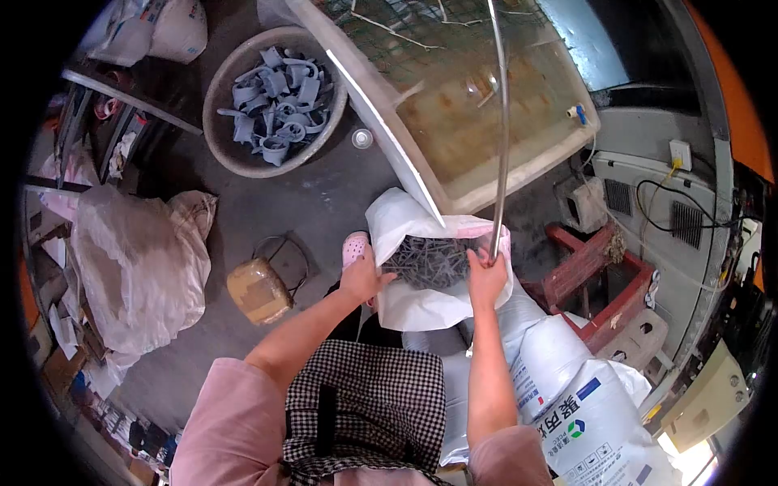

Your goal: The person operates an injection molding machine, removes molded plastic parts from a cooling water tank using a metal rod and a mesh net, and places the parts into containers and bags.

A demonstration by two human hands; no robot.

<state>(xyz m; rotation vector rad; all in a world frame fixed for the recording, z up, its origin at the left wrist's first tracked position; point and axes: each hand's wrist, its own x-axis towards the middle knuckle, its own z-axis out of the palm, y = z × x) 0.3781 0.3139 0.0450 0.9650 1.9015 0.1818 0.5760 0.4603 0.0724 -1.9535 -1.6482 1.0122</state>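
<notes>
A white woven sack (425, 312) stands open in front of me, holding many thin dark grey plastic strips (429, 263). My left hand (363, 280) grips the sack's left rim, thumb over the inside edge. On the opposite side, my right hand (486, 279) is closed on the right rim. A long metal rod (502, 121) runs down from the top of the view to the fingers of that hand. Whether those fingers also grip the rod, I cannot tell.
A round tub (215, 121) of grey plastic parts (275, 105) stands at upper left. Beyond the sack is a water tank (519, 182). Full white bags (596, 421) and a red frame (600, 275) lie right. A taped stool (259, 290) and plastic sheeting (138, 267) are left.
</notes>
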